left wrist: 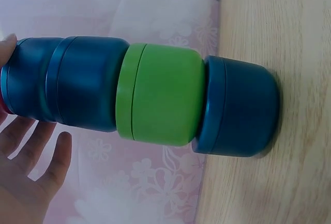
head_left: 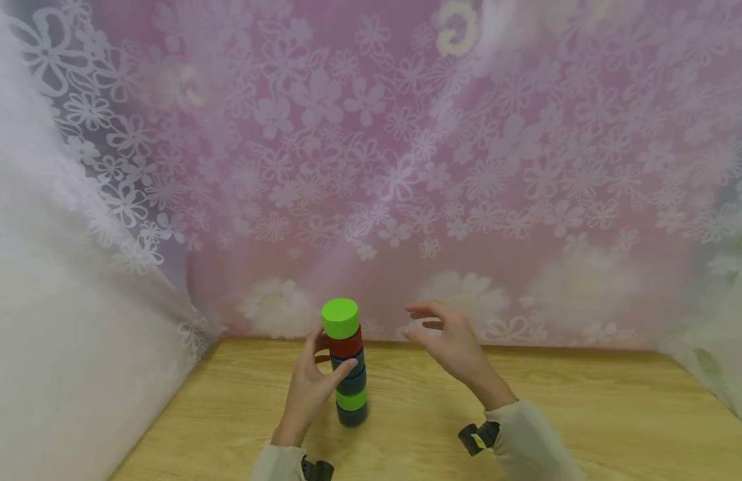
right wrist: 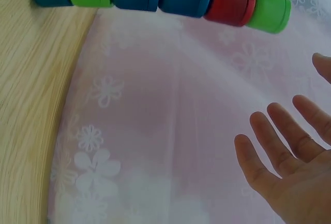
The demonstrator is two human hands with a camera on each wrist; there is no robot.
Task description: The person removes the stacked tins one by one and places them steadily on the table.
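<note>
A tall column of round, jar-like containers stands on the table, each with a seam like a lid. From the top come a bright green jar (head_left: 340, 319), a red jar (head_left: 346, 345), two blue jars (left wrist: 90, 83), a green jar (left wrist: 163, 94) and a blue jar (left wrist: 240, 107) at the base. My left hand (head_left: 311, 393) grips the column around its upper blue and red part, thumb in front and fingers at the far side. To the right, apart from the column, my right hand (head_left: 454, 342) hovers with relaxed fingers and holds nothing.
A light wooden table (head_left: 425, 414) carries the column. Behind it hangs a pink cloth (head_left: 371, 167) with white flowers, and a pale cloth (head_left: 64, 321) closes off the left side. Dark wrist devices (head_left: 480, 437) sit at the sleeves.
</note>
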